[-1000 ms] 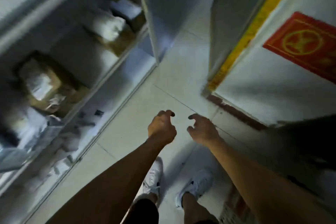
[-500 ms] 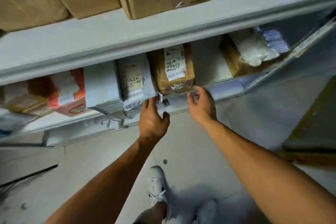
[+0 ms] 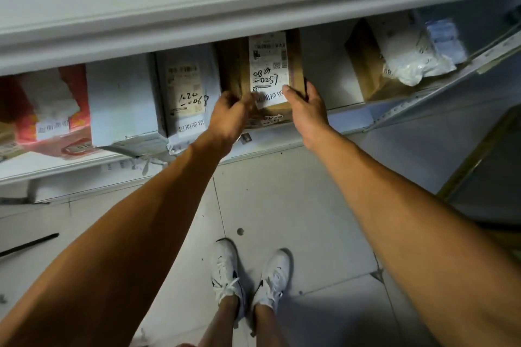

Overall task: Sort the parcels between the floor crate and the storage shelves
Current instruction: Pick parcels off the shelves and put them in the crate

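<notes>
A brown cardboard parcel (image 3: 267, 65) with a white label and handwritten numbers stands on the lower shelf (image 3: 346, 115) of the white storage rack. My left hand (image 3: 229, 117) grips its near left corner, fingers curled on the front. My right hand (image 3: 306, 110) holds its right side, thumb on the label and fingers along the edge. Left of it stand a grey bagged parcel (image 3: 186, 93), a white box (image 3: 124, 101) and a red parcel (image 3: 53, 110). No floor crate is in view.
At the shelf's right end a brown box with a white plastic bag (image 3: 408, 59) leans. An upper shelf board (image 3: 225, 3) overhangs the parcels. Pale floor tiles (image 3: 296, 205) lie below, with my white shoes (image 3: 251, 273). A dark rod (image 3: 28, 245) lies on the floor at left.
The view swung from the aisle floor to the rack. Both hands reached forward from the shelf edge and took hold of the brown parcel.
</notes>
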`<state>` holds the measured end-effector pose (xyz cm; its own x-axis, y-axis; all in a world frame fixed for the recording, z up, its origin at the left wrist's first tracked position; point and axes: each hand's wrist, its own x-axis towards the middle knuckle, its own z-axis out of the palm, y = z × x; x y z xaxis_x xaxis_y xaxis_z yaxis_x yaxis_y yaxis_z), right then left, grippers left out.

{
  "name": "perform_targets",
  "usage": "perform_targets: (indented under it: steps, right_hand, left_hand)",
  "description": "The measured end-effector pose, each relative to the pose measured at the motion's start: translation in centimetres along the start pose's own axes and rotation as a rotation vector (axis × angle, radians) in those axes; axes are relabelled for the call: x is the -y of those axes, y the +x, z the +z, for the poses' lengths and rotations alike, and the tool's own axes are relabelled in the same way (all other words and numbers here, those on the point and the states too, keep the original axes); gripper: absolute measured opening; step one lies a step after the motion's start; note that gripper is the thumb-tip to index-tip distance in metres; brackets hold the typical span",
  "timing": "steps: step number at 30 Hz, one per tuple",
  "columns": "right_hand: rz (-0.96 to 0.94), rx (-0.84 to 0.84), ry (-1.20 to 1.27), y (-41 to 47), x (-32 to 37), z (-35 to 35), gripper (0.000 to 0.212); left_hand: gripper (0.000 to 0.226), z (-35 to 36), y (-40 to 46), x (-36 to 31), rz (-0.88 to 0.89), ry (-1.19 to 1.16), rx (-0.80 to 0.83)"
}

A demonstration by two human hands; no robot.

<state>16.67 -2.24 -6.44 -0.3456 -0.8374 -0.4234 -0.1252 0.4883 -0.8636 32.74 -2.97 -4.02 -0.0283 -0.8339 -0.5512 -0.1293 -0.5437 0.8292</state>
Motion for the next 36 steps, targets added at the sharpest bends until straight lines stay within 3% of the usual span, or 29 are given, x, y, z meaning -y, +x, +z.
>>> perform_targets:
  steps: [5, 10, 13, 14, 17, 19, 22, 24, 27, 29, 32, 36]
  right_hand:
    - [0.041, 0.112, 0.217, -2.7, -2.0, -2.6, 0.027]
    - [0.136, 0.164, 0.382, -4.6, -3.1, -5.0, 0.042]
    - [0.213, 0.194, 0.488, -6.1, -4.2, -6.2, 0.027]
    - [0.241, 0.204, 0.541, -6.5, -4.6, -6.5, 0.032]
    - [0.344, 0.210, 0.663, -7.8, -5.7, -7.2, 0.071]
    - [0.373, 0.207, 0.749, -9.0, -7.0, -7.6, 0.057]
    - [0.373, 0.161, 0.885, -11.2, -9.6, -8.5, 0.032]
    - [0.383, 0.117, 0.923, -12.9, -11.5, -9.5, 0.049]
    - [0.378, 0.057, 0.916, -15.7, -14.5, -11.7, 0.077]
    - [0.350, 0.031, 0.952, -17.9, -16.7, -13.3, 0.080]
    - [0.316, -0.063, 1.036, -21.6, -19.8, -16.2, 0.081]
    - [0.268, -0.184, 1.096, -27.2, -24.0, -20.0, 0.079]
  left_hand:
    - [0.014, 1.1, -0.6, 1.1, 0.048, -0.169, 0.037]
    - [0.027, 1.0, -2.2, 2.6, 0.045, -0.171, 0.093]
    - [0.020, 0.2, -2.8, 3.2, 0.074, -0.158, 0.100]
    - [0.026, 0.1, -3.0, 3.3, 0.094, -0.134, 0.116]
    - [0.027, 0.3, -3.9, 3.6, 0.129, -0.084, 0.194]
    - [0.028, 0.9, -4.3, 3.6, 0.141, -0.094, 0.233]
    - [0.025, 2.1, -4.7, 4.0, 0.147, -0.095, 0.336]
    - [0.028, 3.2, -5.3, 4.2, 0.103, -0.094, 0.433]
    - [0.056, 6.0, -6.7, 5.1, -0.016, -0.041, 0.559]
    - [0.066, 8.5, -8.1, 5.7, -0.065, 0.035, 0.643]
    - [0.055, 12.8, -10.5, 7.2, -0.061, 0.162, 0.812]
    - [0.055, 19.0, -14.4, 9.7, -0.085, 0.347, 0.898]
